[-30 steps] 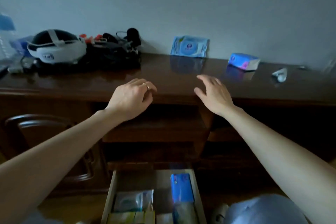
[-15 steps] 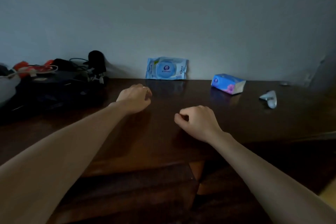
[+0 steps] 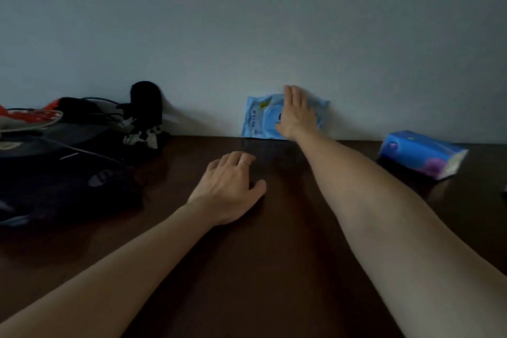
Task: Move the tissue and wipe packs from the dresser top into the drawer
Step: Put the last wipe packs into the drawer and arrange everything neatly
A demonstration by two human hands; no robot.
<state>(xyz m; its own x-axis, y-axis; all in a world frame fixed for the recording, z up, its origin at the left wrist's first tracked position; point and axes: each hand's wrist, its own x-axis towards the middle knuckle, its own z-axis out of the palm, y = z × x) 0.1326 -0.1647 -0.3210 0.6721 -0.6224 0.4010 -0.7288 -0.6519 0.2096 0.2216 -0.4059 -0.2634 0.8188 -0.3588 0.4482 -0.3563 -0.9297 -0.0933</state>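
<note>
A light-blue wipe pack (image 3: 259, 118) leans upright against the wall at the back of the dark wooden dresser top (image 3: 274, 255). My right hand (image 3: 296, 112) lies flat over its front with fingers extended, touching it but not closed around it. A blue and purple tissue pack (image 3: 419, 153) lies on its side to the right, apart from both hands. My left hand (image 3: 230, 186) rests palm-down on the dresser top in the middle, fingers loosely curled, holding nothing. The drawer is out of view.
At the left sits a pile of dark gear (image 3: 68, 167) with black cables, a black round-topped object (image 3: 146, 103) and something red and white (image 3: 27, 115). The grey wall runs right behind the packs.
The view has tilted up and moved closer, so the drawer left the frame. My right hand opened from a fist and reached forward onto the wipe pack. My left hand stayed on the dresser top.
</note>
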